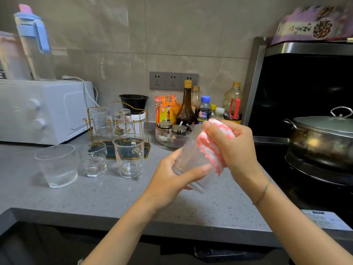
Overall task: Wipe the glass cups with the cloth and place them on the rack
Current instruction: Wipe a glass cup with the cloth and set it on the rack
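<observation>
My left hand (pixel 170 176) grips ribbed glass (pixel 193 159), fingers curled round base. My right hand (pixel 231 146) clutches pink-white cloth (pixel 212 150), pressed against glass side. Rack (pixel 118 129) far left of fingers.

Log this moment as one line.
step: wiping | left hand: holds ribbed glass | right hand: presses cloth on it | rack: two cups | counter: three cups waiting
</observation>
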